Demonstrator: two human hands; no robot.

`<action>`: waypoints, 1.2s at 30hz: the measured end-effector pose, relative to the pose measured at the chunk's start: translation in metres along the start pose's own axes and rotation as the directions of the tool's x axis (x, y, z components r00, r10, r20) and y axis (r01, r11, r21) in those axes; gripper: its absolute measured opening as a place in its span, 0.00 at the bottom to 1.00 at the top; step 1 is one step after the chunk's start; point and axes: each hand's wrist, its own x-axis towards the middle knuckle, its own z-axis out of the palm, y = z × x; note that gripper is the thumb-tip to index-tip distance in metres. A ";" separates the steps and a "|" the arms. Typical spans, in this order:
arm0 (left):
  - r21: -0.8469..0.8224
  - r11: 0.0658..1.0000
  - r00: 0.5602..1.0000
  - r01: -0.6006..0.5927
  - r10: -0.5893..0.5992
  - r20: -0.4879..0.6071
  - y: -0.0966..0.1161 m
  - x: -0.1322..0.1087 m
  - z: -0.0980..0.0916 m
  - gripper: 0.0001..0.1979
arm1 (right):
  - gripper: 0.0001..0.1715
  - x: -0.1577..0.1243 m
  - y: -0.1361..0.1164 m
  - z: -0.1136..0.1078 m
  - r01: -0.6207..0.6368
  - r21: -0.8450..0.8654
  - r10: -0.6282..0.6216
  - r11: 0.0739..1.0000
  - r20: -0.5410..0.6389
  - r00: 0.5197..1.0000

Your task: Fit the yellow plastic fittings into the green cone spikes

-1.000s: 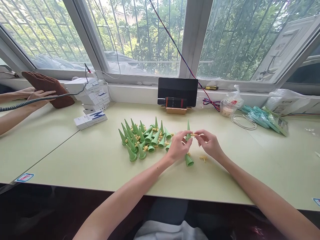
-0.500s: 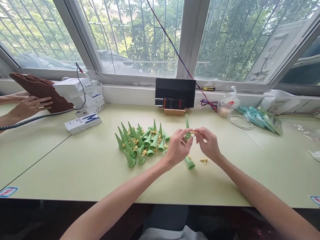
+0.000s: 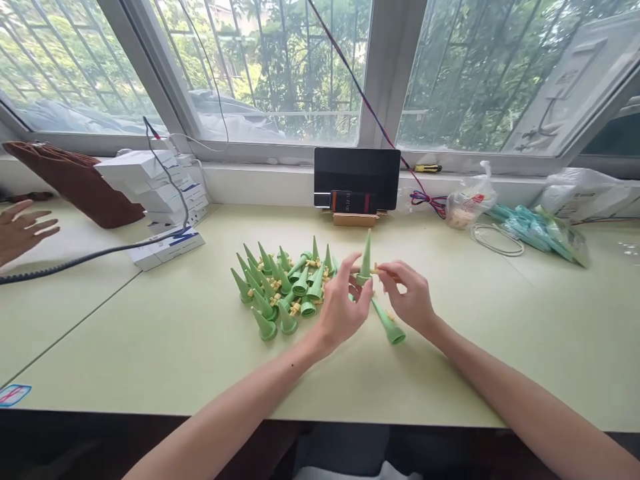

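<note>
My left hand (image 3: 345, 307) grips a green plastic cone-shaped spike (image 3: 367, 257) near its wide base, point upward. Thumb and fingertips of my right hand (image 3: 407, 293) pinch a small yellow plastic piece (image 3: 377, 269) against the right side of this spike; whether it sits in the spike I cannot tell. Below my hands another green spike (image 3: 391, 327) lies on its side, a yellow piece (image 3: 391, 316) next to it. Left of my left hand is a cluster of several green spikes (image 3: 287, 320), some upright and some lying, with yellow pieces among them.
A black tablet (image 3: 357, 170) and a phone (image 3: 350, 202) stand on a cardboard holder. White boxes (image 3: 165, 187), a brown folder (image 3: 80, 187) and a black cable (image 3: 100, 248) are at left, near another person's hand (image 3: 25, 230). Bagged items (image 3: 537, 230) lie at right.
Both hands and the held spike have come slightly lower and left. The loose yellow T-shaped piece on the table no longer shows; my right hand covers that area. The other person's hand left the folder.
</note>
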 end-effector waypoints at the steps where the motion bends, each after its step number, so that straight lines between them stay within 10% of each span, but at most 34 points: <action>1: 0.003 1.000 1.000 0.006 -0.006 0.013 0.000 -0.002 0.001 0.23 | 0.06 -0.003 0.000 -0.002 -0.009 -0.009 0.009 1.000 0.008 1.000; 36: 0.100 0.995 0.999 -0.019 0.017 0.029 -0.012 0.008 0.006 0.17 | 0.13 0.003 0.006 -0.013 -0.185 0.057 0.178 0.981 0.102 0.979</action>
